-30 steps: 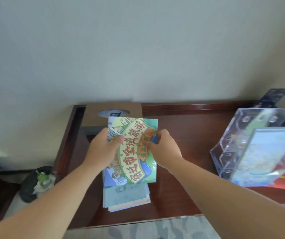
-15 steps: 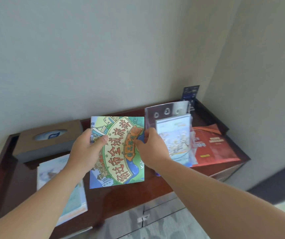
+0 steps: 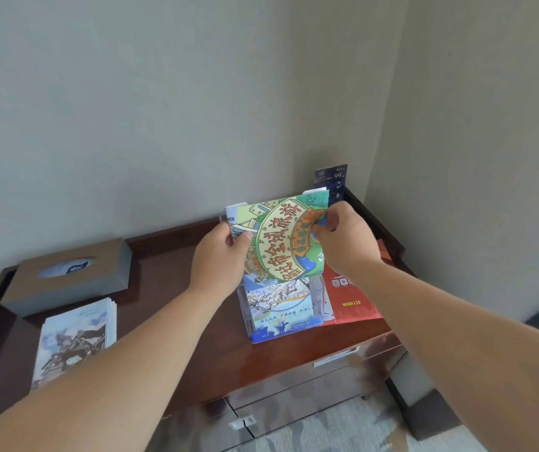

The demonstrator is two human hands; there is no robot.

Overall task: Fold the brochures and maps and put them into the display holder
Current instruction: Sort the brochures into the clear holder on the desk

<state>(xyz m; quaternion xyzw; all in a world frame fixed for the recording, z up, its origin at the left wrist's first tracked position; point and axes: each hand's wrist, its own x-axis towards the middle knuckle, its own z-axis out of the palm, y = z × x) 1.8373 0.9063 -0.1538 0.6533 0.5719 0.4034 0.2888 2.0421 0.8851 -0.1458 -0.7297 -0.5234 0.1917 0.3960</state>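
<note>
A folded, colourful cartoon map (image 3: 278, 239) with large Chinese characters is held upright over the clear acrylic display holder (image 3: 318, 316). My left hand (image 3: 219, 259) pinches its left edge and my right hand (image 3: 343, 243) pinches its right edge. The map's lower edge sits at the holder's upper tier, hiding the back of it. A blossom-photo brochure (image 3: 281, 305) stands in the holder's front pocket. A stack of brochures (image 3: 76, 334) lies flat on the wooden table (image 3: 170, 288) at the left.
A brown tissue box (image 3: 69, 275) stands at the back left. A red leaflet (image 3: 353, 298) lies right of the holder and a dark card (image 3: 331, 181) stands in the back corner. Walls close the back and right. Drawers (image 3: 327, 383) sit below the table front.
Both hands carried the map from above the brochure stack rightward to the display holder; the view turned right with them. The map now stands over the holder's back tier.
</note>
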